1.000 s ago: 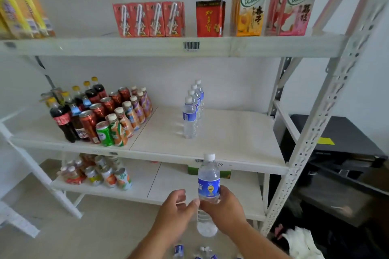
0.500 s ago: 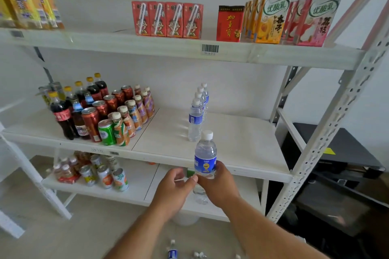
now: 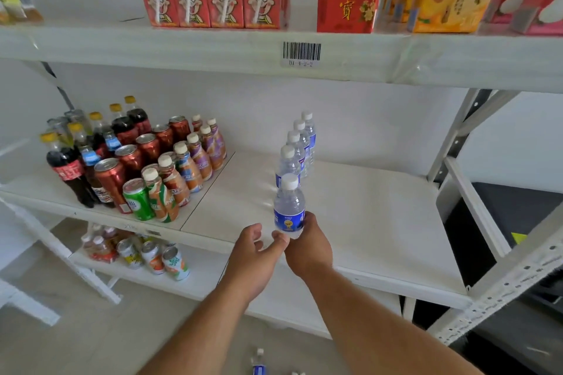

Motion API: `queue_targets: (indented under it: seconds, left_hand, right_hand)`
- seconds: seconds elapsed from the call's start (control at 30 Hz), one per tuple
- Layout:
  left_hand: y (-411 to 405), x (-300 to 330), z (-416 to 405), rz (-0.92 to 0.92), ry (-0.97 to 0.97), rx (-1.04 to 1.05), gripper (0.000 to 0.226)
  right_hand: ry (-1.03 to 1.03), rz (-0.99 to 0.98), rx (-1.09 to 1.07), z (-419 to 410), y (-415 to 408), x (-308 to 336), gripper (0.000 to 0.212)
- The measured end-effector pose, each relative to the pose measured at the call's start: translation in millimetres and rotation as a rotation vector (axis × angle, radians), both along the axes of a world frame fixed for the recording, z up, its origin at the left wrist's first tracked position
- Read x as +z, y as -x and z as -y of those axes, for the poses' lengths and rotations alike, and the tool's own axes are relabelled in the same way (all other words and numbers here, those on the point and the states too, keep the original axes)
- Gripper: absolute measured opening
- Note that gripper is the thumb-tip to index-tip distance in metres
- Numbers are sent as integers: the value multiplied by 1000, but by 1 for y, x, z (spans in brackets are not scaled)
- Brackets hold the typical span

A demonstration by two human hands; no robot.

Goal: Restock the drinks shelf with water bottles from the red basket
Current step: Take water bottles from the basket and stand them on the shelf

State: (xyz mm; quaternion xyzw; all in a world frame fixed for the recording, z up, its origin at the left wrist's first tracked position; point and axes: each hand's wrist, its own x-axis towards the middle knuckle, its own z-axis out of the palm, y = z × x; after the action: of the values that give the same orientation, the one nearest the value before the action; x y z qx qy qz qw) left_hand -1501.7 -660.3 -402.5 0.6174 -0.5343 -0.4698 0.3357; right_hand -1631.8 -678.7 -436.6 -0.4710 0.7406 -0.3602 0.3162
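Drinks shelf point(image 3: 350, 222), white, mid tier. L side: colas, cans, small tea btls point(image 3: 170, 167). Ctr: row of water btls point(image 3: 300, 146), 4 deep, front to back. Right hand point(image 3: 307, 248), grip clamped on lower body of water bottle point(image 3: 288, 207), upright, over shelf front edge, just in front of row. Left hand point(image 3: 254, 256) beside it, grip loosely apart, thumb tip at btl base.

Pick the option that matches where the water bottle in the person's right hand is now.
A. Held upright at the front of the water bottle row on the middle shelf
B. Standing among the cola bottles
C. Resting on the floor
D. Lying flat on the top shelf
A: the right hand holds the water bottle upright, just in front of the row of water bottles on the middle shelf.
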Motion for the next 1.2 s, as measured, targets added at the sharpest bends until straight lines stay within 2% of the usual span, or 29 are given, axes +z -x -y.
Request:
queue_targets:
  seconds: [0.33,0.5,0.67,0.87,1.07,1.2]
  left_hand:
    - [16,-29,42,7,-35,51,79]
    - [12,-35,44,-1,-59,67,77]
    - [12,-34,49,6,-61,78,75]
    - [13,-33,54,-17,-68,100,73]
    - [12,-32,51,-18,-77,95,68]
    - [9,-31,45,-23,-75,88,67]
  right_hand:
    - [48,-47,18,46,-3,-26,54]
    - [-38,18,30,46,-3,-38,56]
    - [-21,62,38,55,-6,-40,56]
    - [-45,134,24,70,-10,-43,66]
    - [-54,195,-22,83,-14,-42,55]
    - [-93,238,-9,87,-10,-40,60]
